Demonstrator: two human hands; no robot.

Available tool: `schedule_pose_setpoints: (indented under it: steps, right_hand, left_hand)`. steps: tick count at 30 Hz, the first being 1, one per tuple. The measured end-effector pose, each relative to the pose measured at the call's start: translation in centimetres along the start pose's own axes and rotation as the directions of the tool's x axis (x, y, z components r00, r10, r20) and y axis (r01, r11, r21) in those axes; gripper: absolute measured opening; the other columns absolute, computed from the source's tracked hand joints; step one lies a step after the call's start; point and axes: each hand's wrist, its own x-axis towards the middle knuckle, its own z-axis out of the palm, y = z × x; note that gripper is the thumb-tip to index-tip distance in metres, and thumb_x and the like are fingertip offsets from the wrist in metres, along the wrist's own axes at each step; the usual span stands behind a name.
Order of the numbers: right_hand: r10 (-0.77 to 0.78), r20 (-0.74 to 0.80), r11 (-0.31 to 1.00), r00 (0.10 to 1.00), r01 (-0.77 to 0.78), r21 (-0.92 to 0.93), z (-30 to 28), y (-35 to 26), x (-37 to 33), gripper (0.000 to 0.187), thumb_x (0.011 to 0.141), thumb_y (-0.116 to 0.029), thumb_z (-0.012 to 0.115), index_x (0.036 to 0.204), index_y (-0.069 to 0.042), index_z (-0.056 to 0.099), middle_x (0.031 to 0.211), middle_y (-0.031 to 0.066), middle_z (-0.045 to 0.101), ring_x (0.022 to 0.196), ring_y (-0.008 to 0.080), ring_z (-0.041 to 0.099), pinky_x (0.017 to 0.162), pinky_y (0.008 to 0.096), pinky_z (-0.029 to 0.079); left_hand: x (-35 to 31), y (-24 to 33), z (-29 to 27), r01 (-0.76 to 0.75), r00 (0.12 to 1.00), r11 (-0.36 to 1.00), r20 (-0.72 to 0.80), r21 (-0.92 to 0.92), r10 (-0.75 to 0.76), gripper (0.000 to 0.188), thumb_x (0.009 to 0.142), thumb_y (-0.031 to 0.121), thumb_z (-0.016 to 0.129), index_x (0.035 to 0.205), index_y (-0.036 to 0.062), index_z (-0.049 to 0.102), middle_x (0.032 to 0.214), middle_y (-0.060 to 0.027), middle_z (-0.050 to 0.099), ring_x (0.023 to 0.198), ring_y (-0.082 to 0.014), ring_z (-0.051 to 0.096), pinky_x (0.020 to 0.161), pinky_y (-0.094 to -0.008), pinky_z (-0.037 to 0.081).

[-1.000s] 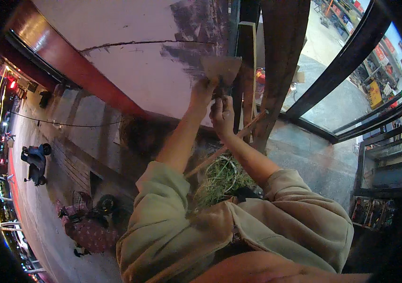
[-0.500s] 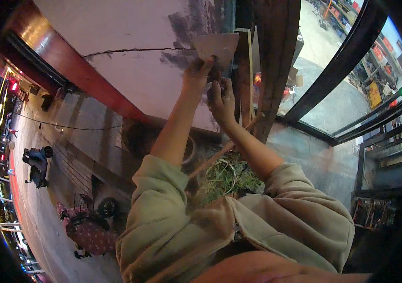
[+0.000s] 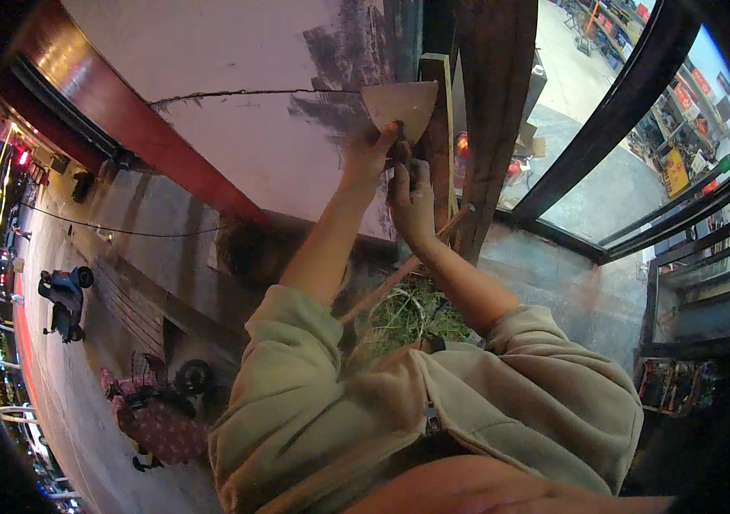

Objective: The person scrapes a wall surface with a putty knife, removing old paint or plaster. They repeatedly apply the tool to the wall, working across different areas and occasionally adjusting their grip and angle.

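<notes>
A putty knife [image 3: 402,103] with a wide, pale, flared blade is held up in front of the wall panel, blade pointing away from me. My left hand [image 3: 368,159] grips it where the blade meets the dark handle, thumb against the blade. Just below, my right hand [image 3: 412,199] has its fingers curled round the handle. Behind the blade is the pale panel [image 3: 228,51], with a dark horizontal crack [image 3: 245,92] running to the tool. Dark grey smears [image 3: 343,60] mark the panel beside the blade. Whether the blade touches the panel I cannot tell.
Right of the hands stand a wooden strip [image 3: 438,128] and a dark post [image 3: 495,111], then a glass door frame [image 3: 609,128]. Below my forearms are a leaning stick [image 3: 390,283] and a leafy plant [image 3: 416,315]. Scooters [image 3: 65,300] stand at the left.
Both hands and the putty knife have shifted slightly down and to the right. The blade has moved away from the smears toward the wooden strip. The grip stays much the same.
</notes>
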Motion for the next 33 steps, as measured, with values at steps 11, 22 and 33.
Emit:
schedule_pose_setpoints:
  steps: [11,22,33]
  right_hand:
    - [-0.22,0.014,0.941,0.975,0.216,-0.261,-2.3,1.2,-2.2,0.017,0.094,-0.015,0.049,0.102,0.0,0.051,0.086,0.0156,0.054,0.074,0.0261,0.054,0.063,0.0358,0.044]
    - [0.174,0.131,0.983,0.976,-0.163,-0.089,-10.0,3.4,-8.0,0.03,0.095,-0.027,0.05,0.112,-0.002,0.05,0.077,0.0157,0.059,0.068,0.0312,0.058,0.062,0.0393,0.044]
    - [0.16,0.16,0.974,0.974,-0.182,0.137,-10.5,2.6,-6.6,0.017,0.098,-0.022,0.049,0.101,-0.005,0.048,0.069,-0.0001,0.049,0.054,0.0057,0.042,0.048,0.0221,0.035]
  left_hand:
    - [-1.6,-2.0,0.5,0.068,0.996,0.988,0.04,0.14,-0.074,0.04,0.086,0.037,0.068,0.104,0.0019,0.063,0.097,-0.0073,0.065,0.085,-0.016,0.06,0.07,-0.0307,0.048]
    - [2.0,2.0,0.4,-0.394,0.789,0.637,-0.112,0.662,0.604,0.035,0.085,0.038,0.066,0.093,0.0035,0.068,0.078,-0.0119,0.068,0.067,-0.0246,0.063,0.063,-0.0334,0.048]
    - [5.5,3.0,-0.8,-0.161,0.804,0.73,-0.341,0.664,0.487,0.043,0.088,0.046,0.059,0.081,0.0051,0.07,0.062,-0.0078,0.064,0.059,-0.0191,0.061,0.056,-0.032,0.044]
